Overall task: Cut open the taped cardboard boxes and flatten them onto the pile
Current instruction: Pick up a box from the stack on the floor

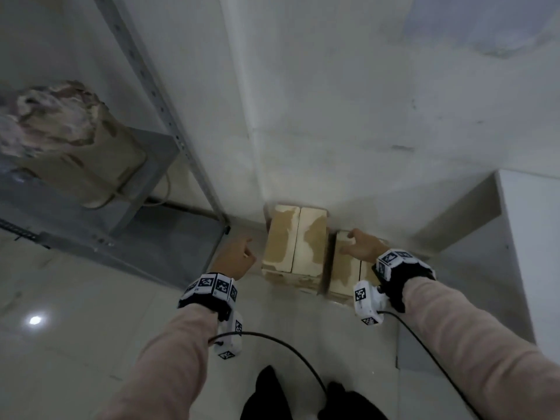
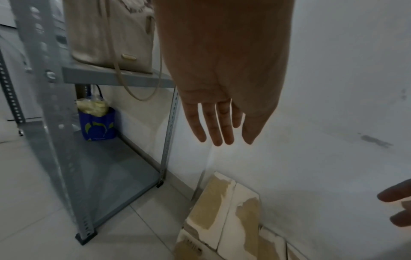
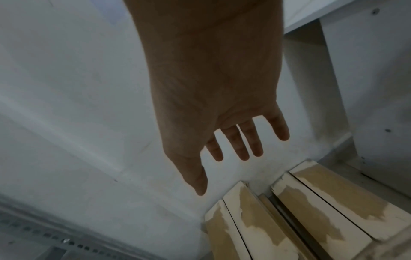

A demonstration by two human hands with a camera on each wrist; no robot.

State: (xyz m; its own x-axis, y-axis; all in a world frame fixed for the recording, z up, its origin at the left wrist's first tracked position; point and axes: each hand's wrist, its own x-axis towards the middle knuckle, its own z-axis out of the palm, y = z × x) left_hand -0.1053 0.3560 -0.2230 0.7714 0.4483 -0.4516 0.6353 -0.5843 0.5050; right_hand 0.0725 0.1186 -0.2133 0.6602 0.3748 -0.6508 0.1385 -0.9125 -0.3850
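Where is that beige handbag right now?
In the head view, the beige handbag sits on the grey metal shelf at upper left, left of the cardboard boxes.

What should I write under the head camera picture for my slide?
Two open hands, left and right, reach toward two cardboard boxes on the floor by the wall.

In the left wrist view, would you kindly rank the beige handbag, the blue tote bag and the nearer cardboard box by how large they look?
1. Beige handbag, cut off at the top edge.
2. Cardboard box, cut off at the bottom; close to the handbag, so this order is unsure.
3. Blue tote bag, clearly smallest, though it stands farther back.
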